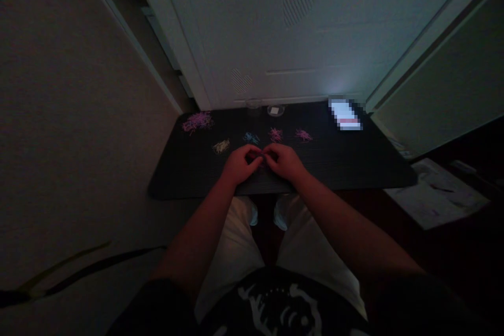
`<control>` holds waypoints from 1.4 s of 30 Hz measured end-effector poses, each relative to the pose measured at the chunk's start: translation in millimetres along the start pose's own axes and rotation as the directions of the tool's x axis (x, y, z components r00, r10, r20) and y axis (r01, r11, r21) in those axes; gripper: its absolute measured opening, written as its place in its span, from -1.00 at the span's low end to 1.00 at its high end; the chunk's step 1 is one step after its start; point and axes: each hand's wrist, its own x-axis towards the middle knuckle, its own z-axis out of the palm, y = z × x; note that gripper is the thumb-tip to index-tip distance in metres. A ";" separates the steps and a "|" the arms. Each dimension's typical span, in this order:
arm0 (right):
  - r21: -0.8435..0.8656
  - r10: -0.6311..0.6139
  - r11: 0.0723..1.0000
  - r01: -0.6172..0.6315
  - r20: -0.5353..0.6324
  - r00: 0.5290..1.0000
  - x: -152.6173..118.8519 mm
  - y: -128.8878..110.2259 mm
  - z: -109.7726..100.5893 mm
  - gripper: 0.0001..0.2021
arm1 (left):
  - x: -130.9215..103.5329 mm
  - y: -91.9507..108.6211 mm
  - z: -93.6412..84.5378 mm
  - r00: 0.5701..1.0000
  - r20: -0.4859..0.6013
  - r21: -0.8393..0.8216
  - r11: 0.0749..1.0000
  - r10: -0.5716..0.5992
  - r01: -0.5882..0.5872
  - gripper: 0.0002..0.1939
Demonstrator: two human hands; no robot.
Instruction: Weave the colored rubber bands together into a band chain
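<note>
Head view: left hand (239,164) and right hand (287,162) pinch a small, thin purplish piece (262,155) between their fingers above the black, round-cornered tabletop (334,163), probably fingertip-to-fingertip for fine control, with skinny blue strands (251,138) just beyond, piled separately I guess so colours don't mix.
</note>
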 end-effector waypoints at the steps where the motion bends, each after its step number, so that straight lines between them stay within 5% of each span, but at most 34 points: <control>1: -0.019 -0.018 1.000 0.018 0.003 1.000 -0.1 -0.9 0.4 -0.88 | -0.3 0.5 0.1 1.000 0.001 -0.012 1.000 0.007 -0.007 -0.76; 13: -0.081 -0.110 0.990 0.112 0.025 0.994 -0.6 -2.1 0.2 -0.90 | 0.8 0.6 0.7 0.999 -0.032 -0.060 0.998 -0.031 0.029 -0.86; 22: 0.037 0.020 0.999 -0.018 -0.049 0.999 -0.7 1.4 -1.8 -0.85 | -0.1 -0.7 1.1 0.995 -0.045 -0.085 0.993 -0.085 0.081 -0.81; 28: 0.025 -0.025 0.999 0.024 0.054 0.998 -0.2 1.1 -1.3 -0.82 | -0.1 -0.5 1.1 0.996 -0.035 -0.104 0.992 -0.081 0.077 -0.80; 42: 0.059 0.019 0.998 -0.020 0.018 1.000 0.6 1.2 -1.8 -0.93 | -0.2 -0.2 1.1 0.997 -0.025 -0.100 0.992 -0.076 0.073 -0.81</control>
